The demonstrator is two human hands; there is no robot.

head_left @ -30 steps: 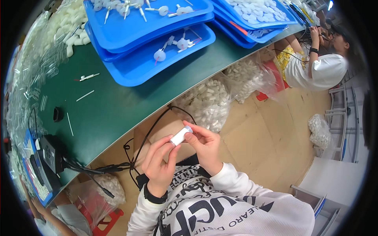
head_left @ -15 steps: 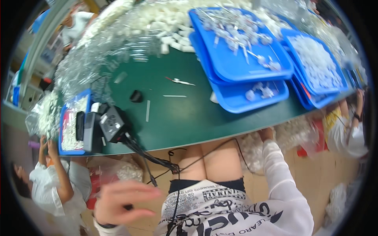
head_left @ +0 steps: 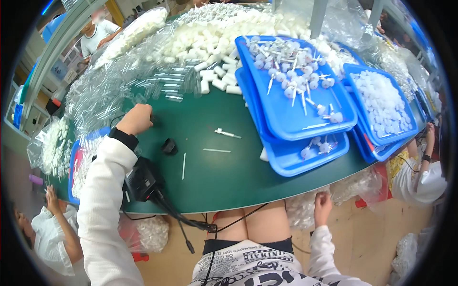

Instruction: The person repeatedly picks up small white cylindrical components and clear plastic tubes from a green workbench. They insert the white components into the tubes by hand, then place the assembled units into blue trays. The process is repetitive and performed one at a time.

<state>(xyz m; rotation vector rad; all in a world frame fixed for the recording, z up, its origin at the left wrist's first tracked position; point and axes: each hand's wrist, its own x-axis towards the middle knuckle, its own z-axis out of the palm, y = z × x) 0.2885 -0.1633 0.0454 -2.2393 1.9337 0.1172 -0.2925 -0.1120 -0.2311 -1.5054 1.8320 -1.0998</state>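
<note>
Clear tubes (head_left: 124, 76) near my left hand (head_left: 136, 120), ten o'clock
Fingers curled, grip I can't tell; likewise my right hand (head_left: 323, 209), four o'clock

**Upper-body and lower-body dress of the worker**

The left sleeve (head_left: 107, 205) was long, white and finely textured, and ended near the left hand (head_left: 137, 119) in a broad black wristband (head_left: 124, 137). The right sleeve (head_left: 323, 252), also white, reached toward the right hand (head_left: 323, 209). The pale shirt (head_left: 260, 269) bore black printed lettering in several sizes, including a bordered strip. A thin black cord (head_left: 210, 264) crossed its front. The shorts (head_left: 213, 246) were black.
</note>
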